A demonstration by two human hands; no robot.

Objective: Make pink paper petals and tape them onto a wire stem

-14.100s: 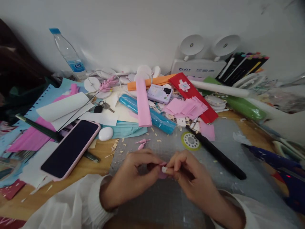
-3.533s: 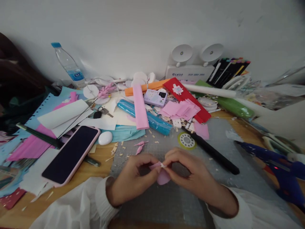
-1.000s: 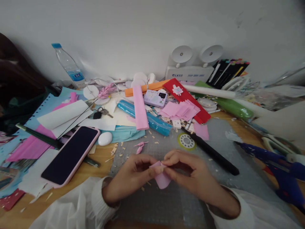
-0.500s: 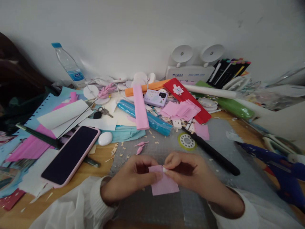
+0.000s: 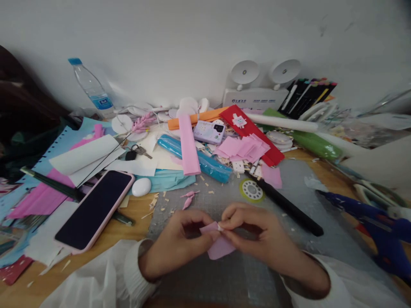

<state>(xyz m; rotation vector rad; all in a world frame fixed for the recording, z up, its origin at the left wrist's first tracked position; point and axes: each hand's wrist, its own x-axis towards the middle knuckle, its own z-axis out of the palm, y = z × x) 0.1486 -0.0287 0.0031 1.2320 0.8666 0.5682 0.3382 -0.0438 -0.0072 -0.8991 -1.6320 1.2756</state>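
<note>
A small square of pink crepe paper point(image 5: 221, 249) is held between both hands above the grey cutting mat point(image 5: 205, 280). My left hand point(image 5: 183, 239) pinches its left side, thumb on top. My right hand point(image 5: 257, 233) pinches the paper's upper right part, where a small white piece point(image 5: 220, 228) shows at the fingertips; its kind is too small to tell. Just beyond my left hand lie two little twisted pink paper buds point(image 5: 189, 199) on the mat. Farther back is a pile of pink paper squares point(image 5: 242, 146).
A phone point(image 5: 94, 209) and a white earbud case point(image 5: 141, 187) lie at left. A black-handled tool point(image 5: 289, 205), a tape roll point(image 5: 252, 190) and a blue glue gun point(image 5: 369, 226) lie at right. Paper rolls, including a blue one point(image 5: 205, 162), crowd the back; a bottle point(image 5: 93, 85) stands behind.
The pink square has folded in around the white piece, so less of both shows. My hands have stayed in nearly the same place, with the fingers slightly shifted.
</note>
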